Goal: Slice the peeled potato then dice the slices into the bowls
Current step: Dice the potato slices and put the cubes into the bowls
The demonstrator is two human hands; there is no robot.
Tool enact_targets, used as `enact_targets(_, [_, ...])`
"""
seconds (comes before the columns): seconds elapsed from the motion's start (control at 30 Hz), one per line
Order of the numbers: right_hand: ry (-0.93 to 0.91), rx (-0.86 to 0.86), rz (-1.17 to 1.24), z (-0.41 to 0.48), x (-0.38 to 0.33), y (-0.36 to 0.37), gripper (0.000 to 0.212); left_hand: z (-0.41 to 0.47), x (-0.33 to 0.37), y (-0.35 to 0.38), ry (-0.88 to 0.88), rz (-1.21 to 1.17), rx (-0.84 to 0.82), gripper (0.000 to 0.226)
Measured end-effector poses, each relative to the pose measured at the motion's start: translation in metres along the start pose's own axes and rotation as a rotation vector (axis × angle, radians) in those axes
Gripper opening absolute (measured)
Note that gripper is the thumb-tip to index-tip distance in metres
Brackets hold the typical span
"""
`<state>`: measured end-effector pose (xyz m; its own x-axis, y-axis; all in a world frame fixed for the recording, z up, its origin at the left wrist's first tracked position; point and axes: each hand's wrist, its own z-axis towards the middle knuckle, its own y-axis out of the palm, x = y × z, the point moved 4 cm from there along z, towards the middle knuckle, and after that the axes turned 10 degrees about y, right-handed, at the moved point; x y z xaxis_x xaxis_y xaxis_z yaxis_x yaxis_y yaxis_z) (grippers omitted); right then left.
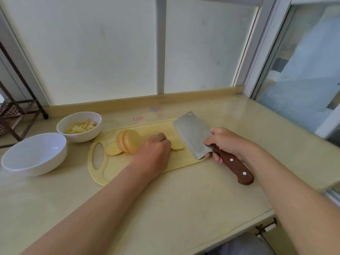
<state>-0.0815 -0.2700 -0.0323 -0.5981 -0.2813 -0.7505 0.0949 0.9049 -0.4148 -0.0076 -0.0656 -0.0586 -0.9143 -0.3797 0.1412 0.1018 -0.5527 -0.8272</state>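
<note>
Beige counter (184,208); daylit frosted panes (92,52) along far side; clear window (303,70) at right; dark metal rack (20,100) far left.

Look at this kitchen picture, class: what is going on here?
A person is cutting up a peeled potato on a yellow cutting board. Their right grip holds a cleaver by its wooden handle, blade at the board's right end. Their left grip curls over flat slices mid-board. A leaning stack of slices stands to the left. The farther bowl holds diced pieces; the nearer bowl looks empty.
</note>
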Motion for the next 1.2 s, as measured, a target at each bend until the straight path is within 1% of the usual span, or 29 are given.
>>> enact_targets(0.07, [0.026, -0.051, -0.013, 0.003, -0.001, 0.003, 0.008, 0.001, 0.001, -0.001, 0.012, -0.003, 0.015, 0.019])
enact_targets(0.13, [0.032, -0.076, -0.012, 0.004, -0.001, 0.003, 0.007, 0.002, 0.002, -0.003, 0.013, -0.001, 0.022, 0.02])
enact_targets(0.33, [0.004, -0.123, -0.018, 0.009, 0.003, 0.002, 0.003, 0.004, 0.006, -0.006, 0.015, -0.028, 0.014, 0.009])
enact_targets(0.4, [-0.005, -0.131, -0.014, 0.01, 0.004, 0.001, 0.005, 0.005, 0.005, -0.007, -0.002, -0.03, 0.015, 0.005])
enact_targets(0.63, [-0.031, -0.199, -0.093, 0.007, 0.006, -0.001, 0.005, 0.006, 0.01, -0.011, -0.052, -0.036, 0.043, 0.006])
enact_targets(0.77, [-0.032, -0.221, -0.105, 0.007, 0.005, -0.003, 0.011, 0.005, 0.01, -0.012, -0.063, -0.033, 0.021, 0.008])
enact_targets(0.93, [-0.033, -0.205, -0.084, 0.008, 0.007, -0.004, 0.014, 0.004, 0.012, -0.011, -0.036, -0.011, -0.055, 0.009])
enact_targets(1.0, [-0.034, -0.203, -0.076, 0.009, 0.007, -0.003, 0.014, 0.005, 0.012, -0.011, -0.065, -0.011, -0.075, 0.013])
enact_targets(1.13, [-0.036, -0.196, -0.045, 0.011, 0.006, -0.003, 0.01, 0.01, 0.012, -0.011, -0.249, -0.042, -0.142, 0.032])
enact_targets(1.2, [-0.036, -0.194, -0.041, 0.011, 0.006, -0.002, 0.01, 0.014, 0.013, -0.008, -0.3, -0.035, -0.19, 0.04])
